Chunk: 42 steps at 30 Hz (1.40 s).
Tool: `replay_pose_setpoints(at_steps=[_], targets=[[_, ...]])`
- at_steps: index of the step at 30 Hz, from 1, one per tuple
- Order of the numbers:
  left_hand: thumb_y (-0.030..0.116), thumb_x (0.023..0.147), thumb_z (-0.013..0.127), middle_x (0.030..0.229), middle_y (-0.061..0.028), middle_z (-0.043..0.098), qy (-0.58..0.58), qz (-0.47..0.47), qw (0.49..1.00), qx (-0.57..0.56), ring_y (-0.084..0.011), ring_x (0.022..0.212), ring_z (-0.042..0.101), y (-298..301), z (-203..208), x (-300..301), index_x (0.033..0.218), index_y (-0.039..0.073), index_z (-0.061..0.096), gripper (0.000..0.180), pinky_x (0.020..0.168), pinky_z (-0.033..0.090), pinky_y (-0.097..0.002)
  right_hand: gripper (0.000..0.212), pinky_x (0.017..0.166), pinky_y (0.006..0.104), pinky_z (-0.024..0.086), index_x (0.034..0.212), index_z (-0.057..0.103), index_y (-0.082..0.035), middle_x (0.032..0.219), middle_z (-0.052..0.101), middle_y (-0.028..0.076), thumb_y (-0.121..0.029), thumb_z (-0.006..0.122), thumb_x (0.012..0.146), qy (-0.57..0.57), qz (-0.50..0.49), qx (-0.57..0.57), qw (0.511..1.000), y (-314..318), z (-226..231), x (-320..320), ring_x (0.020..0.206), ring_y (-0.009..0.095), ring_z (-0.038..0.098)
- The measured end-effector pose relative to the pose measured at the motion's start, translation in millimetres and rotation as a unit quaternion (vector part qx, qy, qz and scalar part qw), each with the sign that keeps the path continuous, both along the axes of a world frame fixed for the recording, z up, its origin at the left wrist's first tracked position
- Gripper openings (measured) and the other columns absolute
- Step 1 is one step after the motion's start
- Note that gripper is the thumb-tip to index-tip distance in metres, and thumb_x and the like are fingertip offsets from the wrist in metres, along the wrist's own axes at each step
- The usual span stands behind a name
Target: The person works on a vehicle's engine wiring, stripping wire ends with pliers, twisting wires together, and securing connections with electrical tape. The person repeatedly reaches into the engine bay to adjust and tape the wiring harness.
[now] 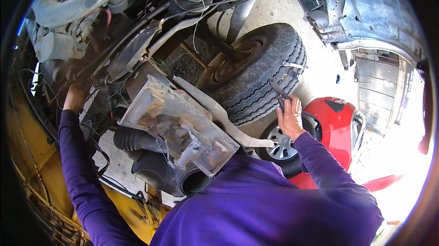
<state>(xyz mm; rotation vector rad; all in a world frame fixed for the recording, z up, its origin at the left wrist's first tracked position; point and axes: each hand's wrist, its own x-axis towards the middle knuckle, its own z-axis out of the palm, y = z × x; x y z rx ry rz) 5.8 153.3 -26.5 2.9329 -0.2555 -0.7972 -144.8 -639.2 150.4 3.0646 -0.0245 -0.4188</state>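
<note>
My right hand [290,119] is closed around dark-handled pliers [279,92], whose jaws point up over the tread of a large truck tyre [256,93]. A shiny wrench [295,65] lies on that tread, just beyond the pliers, beside some small bits too tiny to name. On the far left, my left hand [76,97] reaches in among dark, greasy rods and wires by the engine. Its fingers are hidden in shadow, so what they touch does not show. Both sleeves are purple.
A rusty metal bracket [183,131] and a bent grey bar [224,115] stand between my arms. Below the bracket are black ribbed hoses [141,140]. Yellow bodywork [36,150] lines the left; a red car [336,122] stands right, and a grey body panel [372,13] upper right.
</note>
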Motion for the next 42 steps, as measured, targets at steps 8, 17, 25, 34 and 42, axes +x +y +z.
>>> replay_pose_setpoints(at_steps=[8, 17, 25, 34, 42], targets=[[0.01, 0.092, 0.052, 0.132, -0.0276, 0.062, -0.036, 0.102, 0.994, -0.021, -0.0429, 0.125, 0.057, 16, -14, -32, 0.133, -0.002, 0.059, 0.044, 0.105, 0.047, -0.0491, 0.041, 0.103, 0.0567, 0.039, 0.119, 0.052, 0.004, 0.131, 0.045, 0.033, -0.021, 0.069, 0.091, -0.011, 0.038, 0.025, 0.999, -2, -16, 30, 0.12, 0.05, 0.045], [0.028, 0.091, 0.067, 0.111, -0.0252, 0.072, -0.052, 0.351, 0.923, -0.147, -0.0426, 0.108, 0.068, -52, 28, -23, 0.11, 0.005, 0.075, 0.031, 0.093, 0.053, -0.0472, 0.049, 0.109, 0.0564, 0.036, 0.117, 0.06, 0.007, 0.141, 0.043, 0.03, -0.028, 0.074, 0.086, 0.024, 0.014, -0.117, 0.993, 14, 6, 29, 0.131, 0.047, 0.043], [0.038, 0.097, 0.067, 0.106, -0.023, 0.072, -0.203, 0.336, 0.915, -0.094, -0.0358, 0.098, 0.071, -49, 37, -47, 0.121, 0.003, 0.071, 0.042, 0.084, 0.054, -0.0432, 0.045, 0.105, 0.0573, 0.038, 0.117, 0.058, 0.008, 0.135, 0.047, 0.029, -0.027, 0.071, 0.092, -0.069, 0.11, -0.081, 0.988, 8, 20, 59, 0.126, 0.046, 0.047], [0.025, 0.096, 0.069, 0.098, -0.0154, 0.074, -0.331, 0.543, 0.698, -0.33, -0.0177, 0.091, 0.066, -118, 149, -208, 0.111, -0.004, 0.071, 0.033, 0.083, 0.052, -0.0337, 0.037, 0.11, 0.0556, 0.037, 0.118, 0.058, -0.001, 0.14, 0.044, 0.025, -0.018, 0.072, 0.088, -0.132, 0.102, 0.106, 0.98, 56, 28, 85, 0.13, 0.045, 0.044], [0.015, 0.095, 0.067, 0.098, -0.0128, 0.071, -0.281, 0.536, 0.749, -0.27, -0.0201, 0.088, 0.066, -243, 200, -278, 0.113, -0.002, 0.071, 0.025, 0.082, 0.052, -0.0336, 0.047, 0.112, 0.053, 0.036, 0.125, 0.054, 0.005, 0.138, 0.045, 0.027, -0.016, 0.071, 0.088, -0.202, 0.106, 0.18, 0.957, 85, 54, 84, 0.131, 0.046, 0.042]])
